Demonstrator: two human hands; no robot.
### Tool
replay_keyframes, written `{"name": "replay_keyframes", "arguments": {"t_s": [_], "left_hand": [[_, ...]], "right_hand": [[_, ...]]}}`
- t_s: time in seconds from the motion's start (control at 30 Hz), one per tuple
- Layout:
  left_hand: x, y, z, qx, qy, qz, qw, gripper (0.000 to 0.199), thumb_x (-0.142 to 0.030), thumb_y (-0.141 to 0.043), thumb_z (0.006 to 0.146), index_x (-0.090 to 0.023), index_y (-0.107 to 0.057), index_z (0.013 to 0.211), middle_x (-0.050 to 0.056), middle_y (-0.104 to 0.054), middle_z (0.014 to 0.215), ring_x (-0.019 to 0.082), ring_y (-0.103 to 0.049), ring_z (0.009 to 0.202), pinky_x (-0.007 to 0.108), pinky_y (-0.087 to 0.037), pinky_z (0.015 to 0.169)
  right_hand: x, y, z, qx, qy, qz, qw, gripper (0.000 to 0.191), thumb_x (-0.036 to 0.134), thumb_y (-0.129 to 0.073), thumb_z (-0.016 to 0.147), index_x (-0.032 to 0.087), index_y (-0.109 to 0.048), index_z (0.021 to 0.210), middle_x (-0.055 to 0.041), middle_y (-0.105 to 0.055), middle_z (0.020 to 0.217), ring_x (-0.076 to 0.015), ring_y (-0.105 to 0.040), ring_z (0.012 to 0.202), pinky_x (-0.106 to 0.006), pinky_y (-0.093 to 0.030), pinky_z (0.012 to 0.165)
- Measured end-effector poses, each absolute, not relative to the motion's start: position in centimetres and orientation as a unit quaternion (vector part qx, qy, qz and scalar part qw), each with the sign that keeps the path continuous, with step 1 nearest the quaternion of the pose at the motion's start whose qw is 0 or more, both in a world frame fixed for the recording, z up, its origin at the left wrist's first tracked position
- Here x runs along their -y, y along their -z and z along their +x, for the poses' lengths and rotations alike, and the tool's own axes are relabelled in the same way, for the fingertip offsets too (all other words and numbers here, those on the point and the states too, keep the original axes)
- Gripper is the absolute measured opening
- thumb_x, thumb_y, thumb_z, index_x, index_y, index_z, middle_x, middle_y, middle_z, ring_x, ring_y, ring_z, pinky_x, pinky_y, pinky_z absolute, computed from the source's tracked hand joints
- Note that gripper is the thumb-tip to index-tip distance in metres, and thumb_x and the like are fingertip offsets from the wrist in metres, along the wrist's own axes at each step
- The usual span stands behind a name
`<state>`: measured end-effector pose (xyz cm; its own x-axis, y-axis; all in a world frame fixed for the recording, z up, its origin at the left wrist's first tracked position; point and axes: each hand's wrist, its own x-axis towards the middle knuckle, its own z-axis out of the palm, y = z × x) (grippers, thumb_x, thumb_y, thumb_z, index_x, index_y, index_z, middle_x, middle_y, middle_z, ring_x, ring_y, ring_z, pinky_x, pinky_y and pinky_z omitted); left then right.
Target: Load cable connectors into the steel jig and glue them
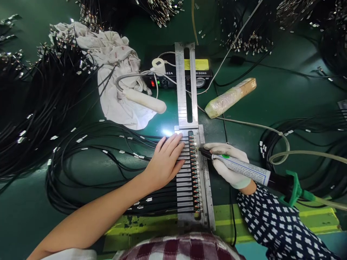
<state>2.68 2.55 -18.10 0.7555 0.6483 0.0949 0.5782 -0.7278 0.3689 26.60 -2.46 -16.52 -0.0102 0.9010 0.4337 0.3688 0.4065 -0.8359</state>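
My bare left hand lies flat over the upper part of a metal fixture, fingers a little apart on the black cables in its slots. My gloved right hand is wrapped round a dispensing syringe with a white label. The syringe's dark tip points left, close to the row of small connectors along the fixture's right side. Whether the tip touches a connector cannot be made out. Black cables with small metal ends loop away to the left.
Behind the fixture stands a black dispenser box. A white lamp shines over a crumpled white cloth. A wrapped block lies behind my right hand. Cable bundles fill the left side. A clear hose curls at right.
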Motion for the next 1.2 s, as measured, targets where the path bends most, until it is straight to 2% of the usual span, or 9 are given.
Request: {"name": "replay_keyframes", "arguments": {"t_s": [0.2,0.53,0.87,1.2], "left_hand": [[-2.6,18.1,2.7,-0.336,-0.115,0.919,0.169,0.041,-0.026,-0.043,0.1,-0.014,-0.042,0.138,0.018,-0.034,0.157,0.03,-0.025,0.149,0.055,-0.022,0.12],[-2.6,18.2,2.7,-0.334,-0.122,0.92,0.167,0.041,-0.026,-0.044,0.099,-0.013,-0.042,0.138,0.019,-0.034,0.157,0.031,-0.027,0.148,0.056,-0.023,0.119],[-2.5,18.1,2.6,-0.338,-0.117,0.917,0.175,0.04,-0.027,-0.044,0.099,-0.013,-0.044,0.138,0.018,-0.034,0.157,0.031,-0.026,0.149,0.055,-0.021,0.12],[-2.5,18.1,2.6,-0.34,-0.114,0.917,0.178,0.041,-0.027,-0.044,0.099,-0.014,-0.043,0.138,0.018,-0.033,0.158,0.03,-0.025,0.149,0.054,-0.021,0.121]], "right_hand": [[2.9,16.2,26.8,0.667,-0.241,-0.48,0.516,0.021,0.013,-0.068,0.08,0.021,-0.069,0.099,-0.009,-0.076,0.107,-0.0246,-0.073,0.096,-0.039,-0.061,0.086],[3.9,16.4,26.7,0.689,-0.24,-0.466,0.501,0.02,0.015,-0.072,0.078,0.021,-0.069,0.097,-0.0079,-0.076,0.105,-0.023,-0.074,0.092,-0.035,-0.062,0.083],[3.7,16.6,26.6,0.68,-0.244,-0.471,0.506,0.02,0.015,-0.071,0.079,0.021,-0.069,0.098,-0.0088,-0.076,0.106,-0.0235,-0.074,0.094,-0.036,-0.063,0.083],[3.7,16.2,26.5,0.69,-0.223,-0.469,0.504,0.014,0.019,-0.07,0.079,0.021,-0.069,0.093,-0.0082,-0.077,0.099,-0.023,-0.075,0.086,-0.035,-0.063,0.077]]}}
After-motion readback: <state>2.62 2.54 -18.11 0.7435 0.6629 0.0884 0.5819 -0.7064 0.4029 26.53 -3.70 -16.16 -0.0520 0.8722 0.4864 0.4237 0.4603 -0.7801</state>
